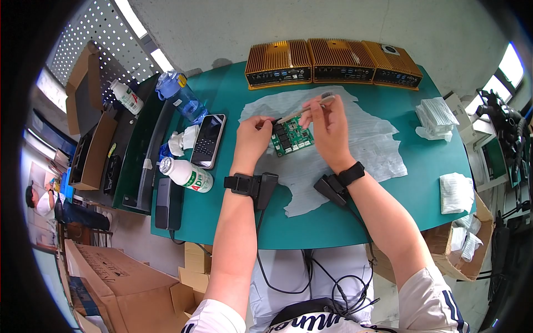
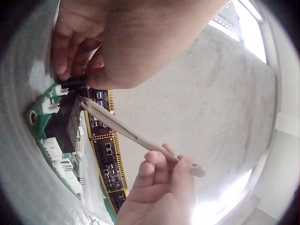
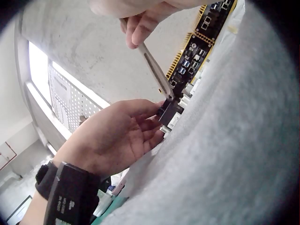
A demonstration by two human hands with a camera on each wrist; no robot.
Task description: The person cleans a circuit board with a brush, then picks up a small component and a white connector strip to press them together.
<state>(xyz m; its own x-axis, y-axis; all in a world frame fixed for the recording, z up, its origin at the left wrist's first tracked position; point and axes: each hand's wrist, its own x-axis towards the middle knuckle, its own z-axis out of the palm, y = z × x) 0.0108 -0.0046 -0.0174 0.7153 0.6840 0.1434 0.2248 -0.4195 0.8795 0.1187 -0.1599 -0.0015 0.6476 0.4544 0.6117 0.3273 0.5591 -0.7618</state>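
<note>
A green circuit board with black blocks and white connectors lies on a pale wrapping sheet. My left hand is at its left corner, thumb and fingers pinching a small black block at the board's edge. From the right, my right hand grips a slender beige-grey stick tool with a groove along it. The tool slants down leftward, its tip right at the black blocks beside my left fingertips. In the right wrist view, the tool tip meets a black block.
Three gold finned computer boxes line the back of the green table. On the left stand a blue water bottle, a phone and a white bottle. Wrapped packets lie at the right. Cables hang from both wrist cameras.
</note>
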